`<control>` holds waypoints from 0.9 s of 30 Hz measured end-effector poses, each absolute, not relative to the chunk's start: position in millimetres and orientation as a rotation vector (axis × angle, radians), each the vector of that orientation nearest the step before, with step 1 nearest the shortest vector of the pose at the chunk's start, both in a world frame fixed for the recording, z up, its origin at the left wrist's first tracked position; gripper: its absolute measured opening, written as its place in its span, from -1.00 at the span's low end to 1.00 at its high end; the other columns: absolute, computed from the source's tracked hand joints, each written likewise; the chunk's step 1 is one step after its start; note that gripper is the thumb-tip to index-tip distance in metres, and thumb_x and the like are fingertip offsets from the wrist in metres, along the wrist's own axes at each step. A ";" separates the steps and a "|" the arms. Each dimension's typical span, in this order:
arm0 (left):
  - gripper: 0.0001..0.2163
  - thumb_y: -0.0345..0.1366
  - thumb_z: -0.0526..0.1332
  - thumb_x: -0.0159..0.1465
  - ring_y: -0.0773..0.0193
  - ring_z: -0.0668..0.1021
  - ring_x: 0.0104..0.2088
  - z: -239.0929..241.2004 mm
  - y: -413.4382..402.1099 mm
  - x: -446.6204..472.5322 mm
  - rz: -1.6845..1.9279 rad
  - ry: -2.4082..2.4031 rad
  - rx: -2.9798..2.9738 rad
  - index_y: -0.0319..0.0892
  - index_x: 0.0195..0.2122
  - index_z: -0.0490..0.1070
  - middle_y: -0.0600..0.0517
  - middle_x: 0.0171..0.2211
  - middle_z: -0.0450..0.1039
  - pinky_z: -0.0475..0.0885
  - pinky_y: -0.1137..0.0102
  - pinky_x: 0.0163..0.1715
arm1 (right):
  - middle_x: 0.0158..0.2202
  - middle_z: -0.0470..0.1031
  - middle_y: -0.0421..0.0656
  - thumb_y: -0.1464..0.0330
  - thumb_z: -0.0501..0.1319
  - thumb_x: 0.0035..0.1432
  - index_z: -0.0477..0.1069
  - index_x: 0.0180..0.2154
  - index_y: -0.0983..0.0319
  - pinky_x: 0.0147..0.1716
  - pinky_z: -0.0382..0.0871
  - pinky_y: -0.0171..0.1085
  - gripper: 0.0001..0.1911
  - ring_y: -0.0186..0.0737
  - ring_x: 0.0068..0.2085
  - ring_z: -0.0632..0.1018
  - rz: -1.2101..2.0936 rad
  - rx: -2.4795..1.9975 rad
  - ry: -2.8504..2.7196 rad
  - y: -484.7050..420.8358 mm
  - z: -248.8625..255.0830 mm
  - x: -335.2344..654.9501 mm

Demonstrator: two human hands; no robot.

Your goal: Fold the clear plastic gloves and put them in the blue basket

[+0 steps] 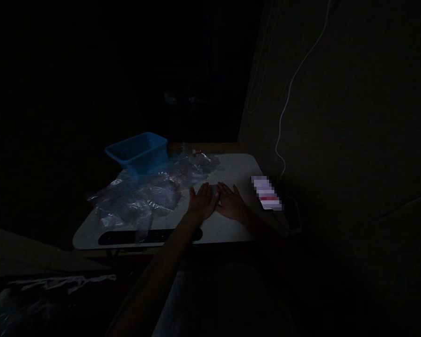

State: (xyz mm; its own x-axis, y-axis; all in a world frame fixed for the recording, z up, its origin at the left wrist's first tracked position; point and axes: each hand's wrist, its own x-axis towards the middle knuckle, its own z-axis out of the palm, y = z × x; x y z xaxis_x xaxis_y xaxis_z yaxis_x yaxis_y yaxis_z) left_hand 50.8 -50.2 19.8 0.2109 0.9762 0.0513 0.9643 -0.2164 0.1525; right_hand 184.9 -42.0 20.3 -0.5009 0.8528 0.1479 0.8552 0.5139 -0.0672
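Both hands are laid flat, palms down, side by side. The left hand (202,202) is spread with fingers pointed toward 1 o'clock. The right hand (231,202) is angled toward 11 o'clock, the 2 nearly touching at the thumbs. The left forearm (168,252) is stretched in from 7 o'clock, the right forearm (263,229) from 4 o'clock, barely seen in the dark.

Pixelated object (266,193) near right hand (231,204)
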 end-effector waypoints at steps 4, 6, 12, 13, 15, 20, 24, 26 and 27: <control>-0.48 -0.14 -0.36 0.30 0.14 0.00 0.23 17.2 -49.8 42.7 0.192 1.939 2.384 -0.27 0.19 0.00 -0.15 0.23 -0.07 -0.19 -0.08 0.12 | 0.22 0.01 0.05 0.08 -0.10 0.15 0.07 0.15 0.37 0.13 -0.15 0.09 -0.34 -0.07 0.23 0.03 -0.059 -1.444 -2.578 -41.2 16.8 185.1; -0.49 -0.16 -0.35 0.30 0.13 0.01 0.23 17.3 -50.7 38.6 0.187 1.943 2.398 -0.27 0.19 -0.01 -0.15 0.23 -0.07 -0.18 -0.09 0.11 | 0.22 0.01 0.06 0.05 -0.12 0.15 0.07 0.15 0.37 0.13 -0.16 0.09 -0.33 -0.07 0.23 0.03 -0.077 -1.431 -2.571 -40.8 14.8 185.2; -0.54 -0.21 -0.30 0.31 0.14 0.01 0.23 22.7 -57.6 34.8 0.166 1.923 2.461 -0.22 0.17 0.06 -0.16 0.23 -0.06 -0.11 -0.09 0.09 | 0.21 0.03 0.08 0.04 -0.07 0.14 0.08 0.14 0.36 0.12 -0.15 0.10 -0.33 -0.06 0.22 0.06 -0.053 -1.387 -2.539 -40.7 13.0 186.2; -0.54 -0.21 -0.29 0.31 0.14 0.02 0.23 23.0 -58.4 34.8 0.171 1.923 2.477 -0.23 0.17 0.05 -0.16 0.23 -0.06 -0.10 -0.09 0.09 | 0.21 0.04 0.07 0.05 -0.04 0.13 0.09 0.14 0.35 0.12 -0.14 0.10 -0.33 -0.07 0.22 0.07 -0.033 -1.369 -2.529 -39.7 12.9 187.1; -0.54 -0.22 -0.29 0.31 0.14 0.03 0.23 22.5 -59.1 34.5 0.194 1.932 2.505 -0.25 0.18 0.03 -0.18 0.22 -0.06 -0.07 -0.07 0.09 | 0.20 0.07 0.05 0.10 0.04 0.09 0.09 0.14 0.33 0.12 -0.07 0.05 -0.34 -0.09 0.21 0.10 0.022 -1.340 -2.479 -35.4 12.2 189.8; -0.53 -0.24 -0.23 0.28 0.10 0.06 0.21 19.8 -58.4 33.9 0.213 1.954 2.540 -0.29 0.19 0.00 -0.19 0.22 -0.04 -0.03 -0.06 0.09 | 0.10 0.28 -0.01 0.31 0.16 0.02 0.18 0.09 0.30 0.05 0.16 -0.23 -0.43 -0.21 0.10 0.31 0.209 -1.390 -2.254 -9.0 12.1 199.6; -0.53 -0.24 -0.22 0.28 0.10 0.07 0.21 21.4 -59.3 34.7 0.202 1.956 2.539 -0.28 0.19 -0.01 -0.18 0.22 -0.03 -0.02 -0.05 0.09 | -0.06 0.45 -0.10 0.35 0.22 -0.05 0.32 -0.02 0.22 -0.12 0.32 -0.27 -0.52 -0.20 -0.09 0.47 0.386 -1.470 -2.279 19.9 21.4 200.6; -0.53 -0.25 -0.21 0.27 0.10 0.07 0.21 22.7 -59.8 35.2 0.199 1.955 2.533 -0.27 0.19 0.00 -0.16 0.22 -0.04 -0.02 -0.05 0.09 | -0.12 0.48 -0.13 0.35 0.23 -0.07 0.35 -0.05 0.19 -0.23 0.35 -0.31 -0.54 -0.22 -0.18 0.50 0.515 -1.509 -2.358 32.2 29.1 197.2; -0.53 -0.25 -0.21 0.27 0.11 0.07 0.21 23.1 -59.9 35.3 0.196 1.953 2.528 -0.26 0.19 0.01 -0.16 0.22 -0.04 -0.02 -0.05 0.09 | -0.15 0.50 -0.14 0.35 0.24 -0.09 0.37 -0.07 0.20 -0.28 0.36 -0.33 -0.55 -0.22 -0.21 0.51 0.579 -1.539 -2.398 37.3 33.2 195.0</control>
State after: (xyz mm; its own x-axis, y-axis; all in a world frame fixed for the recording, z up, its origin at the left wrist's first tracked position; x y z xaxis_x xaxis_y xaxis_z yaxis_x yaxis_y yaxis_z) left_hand 35.3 -59.9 23.1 0.2488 0.9594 0.1327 0.9667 -0.2545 0.0281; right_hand 195.0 37.3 33.2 -0.4201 0.9073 -0.0163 0.8147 0.3692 -0.4471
